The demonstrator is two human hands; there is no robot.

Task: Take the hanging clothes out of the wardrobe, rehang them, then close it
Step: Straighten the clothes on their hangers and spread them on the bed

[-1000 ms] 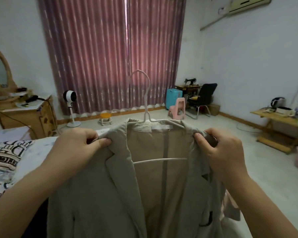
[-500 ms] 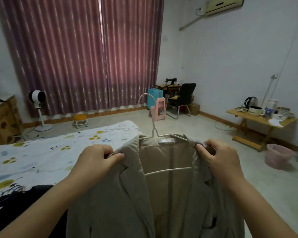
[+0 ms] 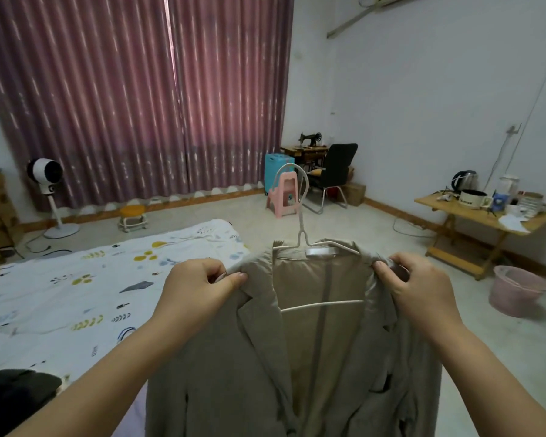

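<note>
A beige jacket (image 3: 322,357) hangs in front of me on a white wire hanger (image 3: 301,216), whose hook sticks up above the collar. My left hand (image 3: 199,285) pinches the jacket's left shoulder. My right hand (image 3: 416,285) grips its right shoulder. Both hold the jacket up at chest height, its front open towards me. The wardrobe is not in view.
A bed with a white patterned sheet (image 3: 76,288) lies to the left, with dark clothing (image 3: 16,395) on its near corner. Ahead are maroon curtains (image 3: 139,99), a pink stool (image 3: 282,193) and a black chair (image 3: 334,171). A wooden table (image 3: 483,216) and pink bucket (image 3: 517,288) stand right.
My view has swung to the right, away from the dresser, and the bed now fills the left. Both hands keep the same hold on the jacket's shoulders.
</note>
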